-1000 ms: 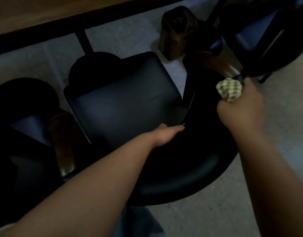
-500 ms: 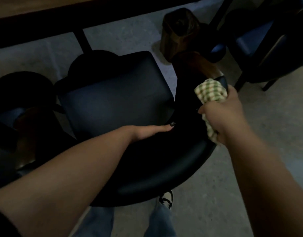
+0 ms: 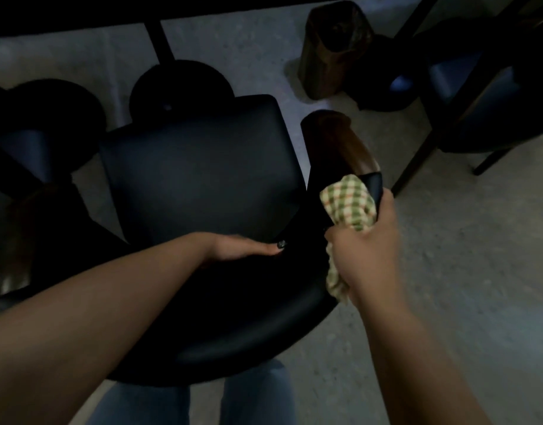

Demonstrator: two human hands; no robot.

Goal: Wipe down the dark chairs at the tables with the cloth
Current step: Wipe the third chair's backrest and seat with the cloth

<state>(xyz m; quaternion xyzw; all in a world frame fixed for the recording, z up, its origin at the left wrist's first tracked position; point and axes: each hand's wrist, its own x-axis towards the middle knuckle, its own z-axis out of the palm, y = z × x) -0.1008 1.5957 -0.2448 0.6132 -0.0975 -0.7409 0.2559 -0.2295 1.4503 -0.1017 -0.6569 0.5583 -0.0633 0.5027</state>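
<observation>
Wiping is under way — the green-checked cloth (image 3: 348, 204), clenched in the right hand (image 3: 363, 250), is pressed against the dark padded chair (image 3: 202, 176)'s armrest; the left hand (image 3: 245, 248) lies flat, released. Neighbouring chairs seemingly remain.

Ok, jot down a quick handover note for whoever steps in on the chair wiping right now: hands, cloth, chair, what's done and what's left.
Right hand: grips the checked cloth, bunched, pressed against the chair's right arm where the black padding meets the wooden end.
Left hand: flat, fingers straight, resting on the inner backrest curve of the dark chair, steadying it.
Chair: pulled out from the table, seat facing it.
Done: cannot tell which surfaces have been wiped; nothing visibly marks them.
Left: probably finish this arm, then the seat, backrest and left arm, then the neighbouring chair on the right and the one at far left.
</observation>
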